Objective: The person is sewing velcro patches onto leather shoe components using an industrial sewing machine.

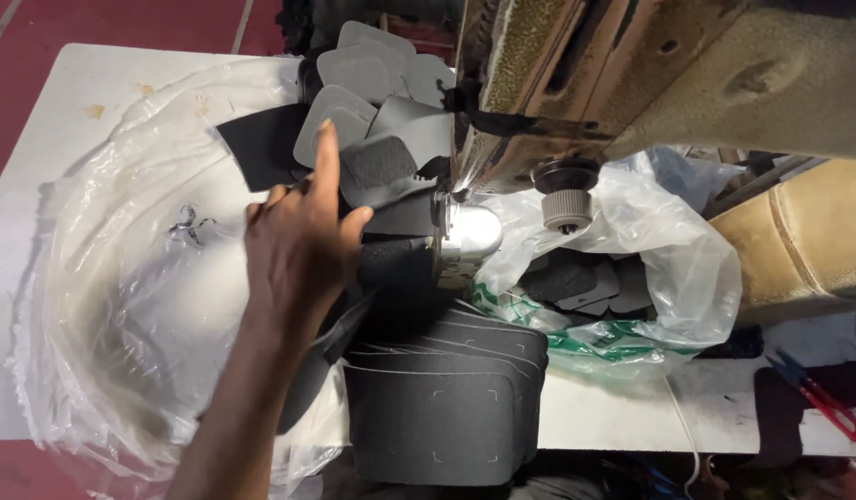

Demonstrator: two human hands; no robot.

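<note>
Small dark grey textured fabric piece with rounded corners lies at the sewing machine's needle area, just left of the shiny metal post, overlapping other cut pieces. Left hand rests against it from the left: index finger straight and pointing up along the piece's edge, thumb spread out to the right and touching the dark material below it, remaining fingers loosely curled; the hand presses rather than pinches, and nothing is closed inside it. Right hand not visible. Behind the piece, a fan of light grey rounded fabric pieces spreads toward the table's far edge, with a flat black sheet poking out to their left. Nearer the camera, a neat stack of dark grey rounded rectangular panels hangs over the table's front edge. A large sheet of clear crumpled plastic covers the left of the white table. The worn beige sewing machine body fills the upper right, a small ribbed knob beneath it. Right of the post, a translucent plastic bag with green print holds more dark cut pieces. Red-handled thread snips lie at the far right table edge.
</note>
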